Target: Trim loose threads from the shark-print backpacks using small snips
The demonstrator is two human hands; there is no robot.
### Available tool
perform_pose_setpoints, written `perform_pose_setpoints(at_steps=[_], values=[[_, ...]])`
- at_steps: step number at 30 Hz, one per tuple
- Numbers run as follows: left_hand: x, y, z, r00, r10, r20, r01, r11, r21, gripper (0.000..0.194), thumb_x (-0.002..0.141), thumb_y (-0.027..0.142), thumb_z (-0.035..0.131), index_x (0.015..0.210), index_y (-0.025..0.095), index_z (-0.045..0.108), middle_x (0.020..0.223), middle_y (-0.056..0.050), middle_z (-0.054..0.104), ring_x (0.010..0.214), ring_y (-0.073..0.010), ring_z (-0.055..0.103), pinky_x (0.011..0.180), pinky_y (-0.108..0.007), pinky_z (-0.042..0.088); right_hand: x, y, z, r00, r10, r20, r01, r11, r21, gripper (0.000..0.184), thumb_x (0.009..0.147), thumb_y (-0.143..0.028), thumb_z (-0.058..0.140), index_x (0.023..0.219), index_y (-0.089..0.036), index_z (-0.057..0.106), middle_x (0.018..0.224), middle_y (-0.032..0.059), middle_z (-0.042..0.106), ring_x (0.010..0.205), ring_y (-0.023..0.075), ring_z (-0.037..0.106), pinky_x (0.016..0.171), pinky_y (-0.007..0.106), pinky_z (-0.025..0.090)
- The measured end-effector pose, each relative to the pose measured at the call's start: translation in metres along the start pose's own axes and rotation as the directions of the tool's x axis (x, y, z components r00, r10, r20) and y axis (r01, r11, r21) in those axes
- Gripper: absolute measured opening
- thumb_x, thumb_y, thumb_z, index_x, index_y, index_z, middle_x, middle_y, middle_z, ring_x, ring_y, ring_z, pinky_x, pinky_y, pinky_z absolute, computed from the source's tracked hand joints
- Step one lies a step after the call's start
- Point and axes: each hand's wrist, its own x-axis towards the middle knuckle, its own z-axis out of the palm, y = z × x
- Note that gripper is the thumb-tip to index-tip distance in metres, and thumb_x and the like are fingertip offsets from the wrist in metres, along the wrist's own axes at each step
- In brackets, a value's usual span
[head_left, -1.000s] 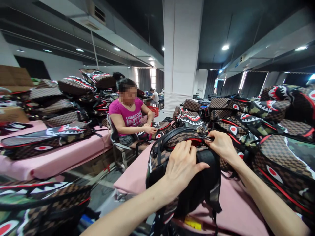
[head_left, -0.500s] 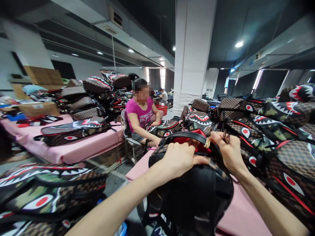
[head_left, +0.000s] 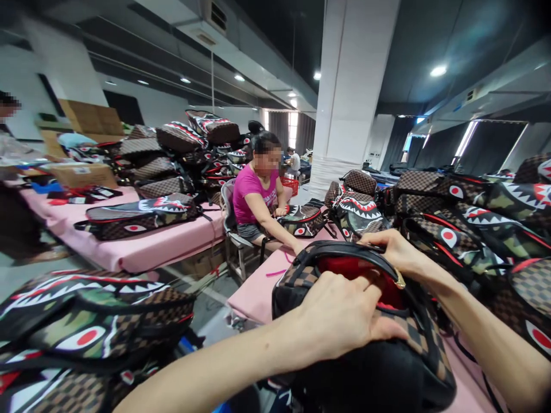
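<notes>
A black and brown checkered backpack [head_left: 365, 378] lies before me with its zipped top open, showing red lining [head_left: 391, 292]. My left hand [head_left: 340, 312] is closed over the near edge of the opening, fingers inside on the lining and thumb outside on the checkered panel. At the far rim, my right hand [head_left: 396, 249] grips the black edge, its fingertips partly hidden. A gold zipper part [head_left: 399, 279] shows on the rim just below the right hand.
Across the pink table [head_left: 252, 295] sits a co-worker [head_left: 258, 198], one arm reaching toward my backpack. Shark-mouth backpacks [head_left: 447, 235] are piled on the right. More backpacks [head_left: 81, 338] are stacked at lower left. Another pink table [head_left: 163, 246] bears a backpack and a cardboard box [head_left: 84, 175].
My right hand has moved from the opening's right side to its far rim. The mouth now gapes wider, showing more red lining. The view has swung left, bringing another person into the left edge.
</notes>
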Motion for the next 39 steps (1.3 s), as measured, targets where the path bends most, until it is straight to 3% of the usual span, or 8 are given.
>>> perform_pose_setpoints(at_steps=[4,6,13,17,23,27,32,39], values=[[-0.007,-0.040,-0.019,0.886,-0.269,-0.377,0.120,0.919,-0.375,0.039,0.091,0.037,0.034,0.083,0.014,0.065,0.082,-0.006,0.068,0.076,-0.0138,0.062,0.070,-0.023,0.047,0.008,0.002,0.009,0.927,0.286,-0.242,-0.243,0.951,0.193,0.031,0.058,-0.044,0.068,0.058,-0.013,0.062,0.054,0.0010,0.057,0.049,0.0120,0.049,0.045,0.023,0.037],[0.003,-0.070,-0.025,0.812,-0.498,-0.304,0.287,0.795,-0.535,0.036,0.089,0.035,0.037,0.079,0.012,0.064,0.077,-0.004,0.066,0.071,-0.0131,0.059,0.063,-0.021,0.044,0.009,0.001,0.010,0.893,0.361,-0.269,-0.299,0.922,0.245,0.031,0.055,-0.044,0.070,0.053,-0.014,0.060,0.050,0.0008,0.055,0.045,0.0115,0.046,0.042,0.023,0.035],[0.054,-0.108,-0.009,0.954,-0.085,0.287,0.228,0.826,-0.515,0.028,0.078,0.035,0.047,0.074,0.012,0.062,0.064,0.002,0.054,0.057,-0.0094,0.043,0.053,-0.019,0.029,0.011,0.010,0.002,0.889,0.368,-0.272,-0.307,0.920,0.243,0.034,0.056,-0.046,0.071,0.050,-0.017,0.055,0.046,-0.0002,0.052,0.044,0.0114,0.044,0.041,0.024,0.033],[0.054,-0.098,-0.004,0.966,-0.111,0.232,0.211,0.859,-0.466,0.029,0.076,0.039,0.050,0.062,0.014,0.056,0.059,0.002,0.048,0.054,-0.0096,0.039,0.051,-0.021,0.025,0.007,0.009,-0.001,0.895,0.377,-0.239,-0.328,0.919,0.220,0.036,0.053,-0.045,0.072,0.050,-0.015,0.053,0.046,-0.0029,0.048,0.045,0.0091,0.041,0.043,0.023,0.032],[0.044,-0.102,0.010,0.886,-0.306,0.348,0.459,0.478,-0.749,0.045,0.074,0.056,0.049,0.059,0.013,0.051,0.052,0.004,0.040,0.046,-0.0068,0.028,0.046,-0.021,0.019,-0.013,-0.019,-0.022,0.933,0.360,0.021,-0.357,0.930,-0.092,0.018,0.065,-0.033,0.062,0.064,-0.015,0.062,0.058,-0.0025,0.053,0.051,0.0085,0.040,0.045,0.021,0.028],[0.046,-0.100,0.014,0.858,-0.343,0.383,0.500,0.386,-0.775,0.047,0.068,0.058,0.055,0.058,0.013,0.052,0.051,0.004,0.040,0.046,-0.0061,0.027,0.045,-0.020,0.017,-0.031,-0.009,-0.039,0.928,0.372,0.015,-0.369,0.925,-0.091,0.010,0.063,-0.025,0.059,0.060,-0.016,0.061,0.052,-0.0036,0.046,0.046,0.0068,0.030,0.041,0.022,0.018],[0.046,-0.094,0.017,0.846,-0.317,0.429,0.525,0.353,-0.774,0.048,0.068,0.059,0.056,0.057,0.012,0.051,0.049,0.005,0.040,0.044,-0.0054,0.026,0.045,-0.020,0.015,-0.042,0.007,-0.033,0.899,0.439,-0.008,-0.425,0.875,0.234,0.027,0.061,-0.038,0.066,0.057,-0.013,0.057,0.044,-0.0064,0.039,0.039,0.0042,0.021,0.039,0.022,0.010],[0.040,-0.085,0.006,0.887,-0.341,0.311,0.457,0.564,-0.687,0.042,0.076,0.051,0.049,0.062,0.013,0.056,0.054,0.002,0.050,0.047,-0.0083,0.038,0.045,-0.021,0.026,-0.019,-0.009,-0.016,0.970,0.240,-0.023,-0.241,0.971,-0.005,0.019,0.065,-0.030,0.059,0.064,-0.012,0.065,0.056,-0.0024,0.055,0.050,0.0085,0.043,0.046,0.020,0.030]])
